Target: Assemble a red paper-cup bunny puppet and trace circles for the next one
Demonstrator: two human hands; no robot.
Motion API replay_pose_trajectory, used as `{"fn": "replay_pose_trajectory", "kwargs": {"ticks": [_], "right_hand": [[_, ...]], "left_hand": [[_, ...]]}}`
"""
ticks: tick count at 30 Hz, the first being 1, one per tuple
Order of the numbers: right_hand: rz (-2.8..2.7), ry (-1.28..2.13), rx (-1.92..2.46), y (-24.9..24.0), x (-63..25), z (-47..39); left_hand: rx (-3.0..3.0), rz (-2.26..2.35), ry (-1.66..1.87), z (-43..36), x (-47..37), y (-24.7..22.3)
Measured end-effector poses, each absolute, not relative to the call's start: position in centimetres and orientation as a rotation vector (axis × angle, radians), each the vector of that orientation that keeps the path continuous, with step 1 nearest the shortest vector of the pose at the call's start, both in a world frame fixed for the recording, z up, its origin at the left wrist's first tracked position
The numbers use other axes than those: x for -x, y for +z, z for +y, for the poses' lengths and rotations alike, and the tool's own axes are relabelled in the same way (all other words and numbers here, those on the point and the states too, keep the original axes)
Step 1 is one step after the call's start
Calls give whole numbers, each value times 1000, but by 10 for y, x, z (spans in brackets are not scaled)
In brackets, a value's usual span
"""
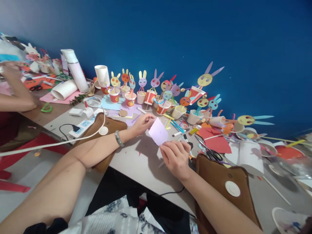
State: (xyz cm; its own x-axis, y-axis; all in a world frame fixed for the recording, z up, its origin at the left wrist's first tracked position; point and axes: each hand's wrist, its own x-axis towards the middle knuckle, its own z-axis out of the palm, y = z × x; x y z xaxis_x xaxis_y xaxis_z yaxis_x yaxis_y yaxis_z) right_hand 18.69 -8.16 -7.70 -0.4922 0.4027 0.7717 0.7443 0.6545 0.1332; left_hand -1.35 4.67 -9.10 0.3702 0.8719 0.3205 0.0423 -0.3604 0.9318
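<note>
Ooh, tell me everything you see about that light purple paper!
The light purple paper looks thin and smooth, with fairly straight edges. It is tilted, held over the table. The right hand pinches its lower corner. The left hand is right by its upper end; whether it touches is hard to tell.

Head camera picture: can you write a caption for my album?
Right hand holding purple paper, left hand close by, in front of paper bunnies in cups along a blue wall.
</note>
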Motion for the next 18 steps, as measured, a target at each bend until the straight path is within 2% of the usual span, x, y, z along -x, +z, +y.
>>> {"fn": "replay_pose_trajectory", "kwargs": {"ticks": [7,13,18], "right_hand": [[-2251,-593,865,-84,-186,-81],[-2307,-512,815,-85,-185,-81],[-2088,-296,961,-91,-183,-81]], "left_hand": [[-1209,658,587,45,23,-79],[-1210,720,539,47,33,-76],[-1232,716,598,44,35,-72]]}}
